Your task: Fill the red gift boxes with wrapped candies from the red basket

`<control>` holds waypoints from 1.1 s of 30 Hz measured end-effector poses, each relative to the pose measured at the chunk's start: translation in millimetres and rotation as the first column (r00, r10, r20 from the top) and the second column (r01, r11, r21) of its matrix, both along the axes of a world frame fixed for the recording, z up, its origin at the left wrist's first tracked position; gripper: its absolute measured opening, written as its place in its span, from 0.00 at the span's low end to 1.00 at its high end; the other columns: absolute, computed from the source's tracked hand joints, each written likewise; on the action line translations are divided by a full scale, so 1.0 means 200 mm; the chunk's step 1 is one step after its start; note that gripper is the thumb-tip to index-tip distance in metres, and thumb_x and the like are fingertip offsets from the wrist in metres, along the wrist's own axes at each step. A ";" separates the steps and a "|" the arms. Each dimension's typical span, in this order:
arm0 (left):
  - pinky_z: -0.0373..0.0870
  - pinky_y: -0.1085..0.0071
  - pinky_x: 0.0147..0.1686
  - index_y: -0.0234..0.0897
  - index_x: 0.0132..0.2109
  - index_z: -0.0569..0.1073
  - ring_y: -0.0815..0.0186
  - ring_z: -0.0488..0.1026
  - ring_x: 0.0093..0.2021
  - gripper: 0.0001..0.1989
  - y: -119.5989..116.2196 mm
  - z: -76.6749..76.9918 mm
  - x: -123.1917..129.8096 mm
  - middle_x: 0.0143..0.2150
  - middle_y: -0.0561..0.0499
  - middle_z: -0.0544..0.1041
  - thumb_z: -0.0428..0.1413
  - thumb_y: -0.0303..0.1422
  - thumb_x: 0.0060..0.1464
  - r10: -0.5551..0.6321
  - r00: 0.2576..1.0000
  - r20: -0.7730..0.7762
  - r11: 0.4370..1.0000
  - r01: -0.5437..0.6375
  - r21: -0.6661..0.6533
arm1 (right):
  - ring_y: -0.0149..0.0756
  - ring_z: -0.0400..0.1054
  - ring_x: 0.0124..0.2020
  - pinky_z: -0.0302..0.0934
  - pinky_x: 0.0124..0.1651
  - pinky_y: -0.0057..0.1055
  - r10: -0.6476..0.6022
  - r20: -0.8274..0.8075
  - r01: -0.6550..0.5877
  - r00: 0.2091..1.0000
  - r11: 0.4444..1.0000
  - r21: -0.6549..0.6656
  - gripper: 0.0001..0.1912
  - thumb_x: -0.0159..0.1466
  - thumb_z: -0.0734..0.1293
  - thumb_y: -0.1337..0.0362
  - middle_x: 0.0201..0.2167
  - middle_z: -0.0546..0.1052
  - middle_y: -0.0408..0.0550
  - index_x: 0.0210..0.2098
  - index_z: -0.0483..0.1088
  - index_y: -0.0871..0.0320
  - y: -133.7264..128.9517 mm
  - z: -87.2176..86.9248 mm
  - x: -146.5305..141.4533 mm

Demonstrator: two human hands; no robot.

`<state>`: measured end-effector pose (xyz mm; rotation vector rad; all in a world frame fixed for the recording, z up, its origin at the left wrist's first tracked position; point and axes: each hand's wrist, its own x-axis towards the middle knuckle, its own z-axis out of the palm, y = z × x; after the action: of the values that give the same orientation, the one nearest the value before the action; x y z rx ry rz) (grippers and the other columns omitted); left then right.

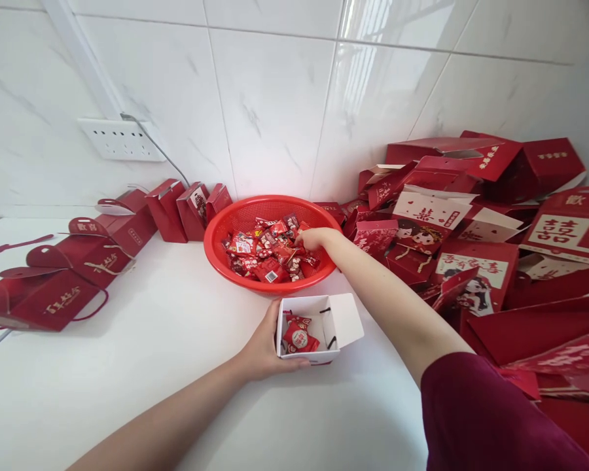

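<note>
At the basket, the right hand, finger closure unclear, reaches among sweets, needing a fine pinch, while the left hand clamps a box.

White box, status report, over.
Left hand gripping white box, small red packets inside. Right hand at red basket, fingertips hidden. Box flap open, nothing covering the opening.
</note>
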<state>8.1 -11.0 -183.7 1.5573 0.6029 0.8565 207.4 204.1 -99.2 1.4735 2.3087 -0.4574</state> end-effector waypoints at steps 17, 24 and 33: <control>0.61 0.47 0.62 0.42 0.65 0.53 0.44 0.62 0.65 0.49 -0.01 -0.01 0.00 0.65 0.37 0.62 0.71 0.34 0.42 -0.011 1.000 0.024 1.000 0.012 -0.016 | 0.39 0.72 0.46 0.69 0.48 0.42 -0.060 -0.004 0.060 0.998 0.997 0.049 0.16 0.68 0.66 0.59 0.49 0.74 0.52 0.51 0.70 0.61 -0.06 0.00 -0.03; 0.60 0.45 0.62 0.42 0.64 0.54 0.43 0.62 0.64 0.48 0.00 -0.02 0.01 0.64 0.38 0.64 0.71 0.34 0.41 -0.011 0.999 0.049 1.000 0.012 -0.008 | 0.38 0.71 0.42 0.63 0.47 0.33 0.039 -0.379 0.113 0.924 0.923 0.369 0.14 0.63 0.65 0.68 0.43 0.76 0.52 0.49 0.67 0.62 -0.38 0.16 0.10; 0.59 0.43 0.63 0.42 0.65 0.56 0.41 0.61 0.65 0.47 0.00 -0.02 0.03 0.65 0.38 0.63 0.70 0.33 0.42 0.001 0.999 0.052 1.000 -0.001 -0.006 | 0.35 0.70 0.42 0.65 0.47 0.33 0.235 -0.915 0.030 0.329 0.965 0.259 0.11 0.62 0.67 0.66 0.43 0.75 0.48 0.45 0.68 0.58 -0.91 0.12 0.21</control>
<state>13.1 -10.5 -187.8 1.5251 0.5684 0.8927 250.3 22.9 -74.2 1.2513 3.4391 -1.3724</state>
